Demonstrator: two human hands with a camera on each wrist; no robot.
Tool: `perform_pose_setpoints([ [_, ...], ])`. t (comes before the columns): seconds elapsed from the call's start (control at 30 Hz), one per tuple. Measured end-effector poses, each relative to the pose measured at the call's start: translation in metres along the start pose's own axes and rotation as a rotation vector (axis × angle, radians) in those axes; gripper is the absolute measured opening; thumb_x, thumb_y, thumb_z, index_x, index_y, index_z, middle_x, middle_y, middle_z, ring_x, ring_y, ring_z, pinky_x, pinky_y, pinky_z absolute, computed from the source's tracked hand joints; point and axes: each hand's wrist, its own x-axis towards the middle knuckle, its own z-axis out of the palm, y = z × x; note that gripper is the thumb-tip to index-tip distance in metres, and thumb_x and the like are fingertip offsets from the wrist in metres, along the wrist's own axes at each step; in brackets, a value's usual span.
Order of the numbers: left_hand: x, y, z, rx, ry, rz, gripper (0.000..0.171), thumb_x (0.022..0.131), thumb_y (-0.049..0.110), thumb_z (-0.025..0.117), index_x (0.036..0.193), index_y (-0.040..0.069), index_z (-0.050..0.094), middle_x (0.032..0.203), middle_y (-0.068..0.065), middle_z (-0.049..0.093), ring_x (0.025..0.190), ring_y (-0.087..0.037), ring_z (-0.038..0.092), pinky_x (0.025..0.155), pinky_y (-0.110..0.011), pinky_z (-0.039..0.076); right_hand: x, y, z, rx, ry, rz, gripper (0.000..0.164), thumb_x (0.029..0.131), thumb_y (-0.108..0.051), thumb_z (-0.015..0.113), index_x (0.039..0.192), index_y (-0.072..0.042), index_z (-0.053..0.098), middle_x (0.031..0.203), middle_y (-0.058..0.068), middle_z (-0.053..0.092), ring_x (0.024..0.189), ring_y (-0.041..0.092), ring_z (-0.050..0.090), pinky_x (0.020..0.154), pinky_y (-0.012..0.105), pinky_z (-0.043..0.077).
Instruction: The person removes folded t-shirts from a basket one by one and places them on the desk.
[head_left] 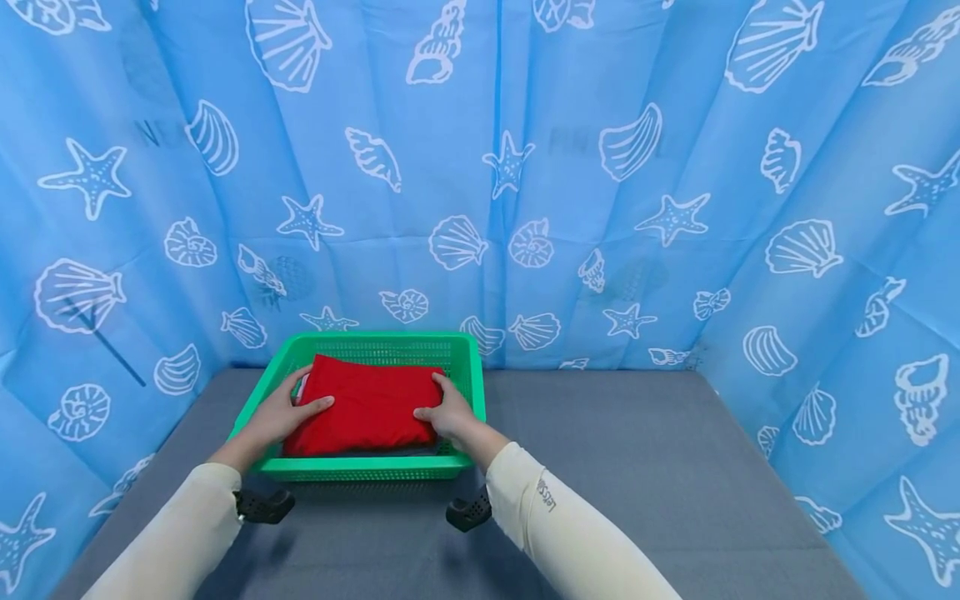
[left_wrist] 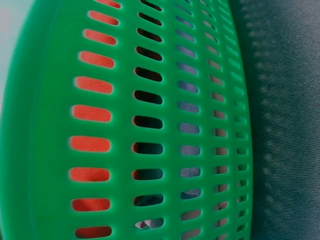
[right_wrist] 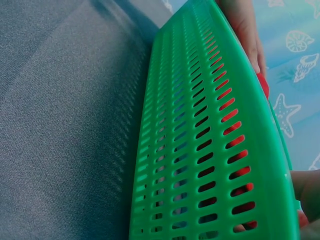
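Note:
A folded red cloth [head_left: 367, 404] lies on top of the contents of a green plastic basket [head_left: 360, 467]. My left hand [head_left: 279, 415] grips the cloth's left side, its thumb lying across the top. On the opposite side my right hand [head_left: 452, 412] holds the right edge, thumb also over the upper face. The slotted front wall of the basket [left_wrist: 52, 130] fills most of the left wrist view, with red, dark and bluish-grey fabric showing through. In the right wrist view, parts of both hands appear beyond the basket rim [right_wrist: 265, 145]. Fingers under the cloth are hidden.
The basket stands on a grey cloth-covered table [head_left: 637, 475], toward its back left. Behind and beside it hangs a blue curtain [head_left: 562, 208] with white shells and starfish. Black wrist mounts [head_left: 264, 506] sit beneath both forearms, in front of the basket.

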Motion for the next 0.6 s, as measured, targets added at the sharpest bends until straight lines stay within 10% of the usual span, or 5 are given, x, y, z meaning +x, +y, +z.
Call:
perform_pose_setpoints([
  [0.6,0.0032,0.0020,0.0012,-0.071,-0.039,0.031,0.100,0.090,0.046,0.068,0.159,0.015,0.001,0.149,-0.031,0.027,0.118,-0.046,0.051,0.082,-0.044,0.057,0.0019,0.0011,-0.0001,0.072,-0.011,0.026,0.075,0.089,-0.002,0.069,0.153,-0.014,0.034,0.151,0.019,0.038,0.128,0.037,0.044,0.092,0.043,0.053],
])
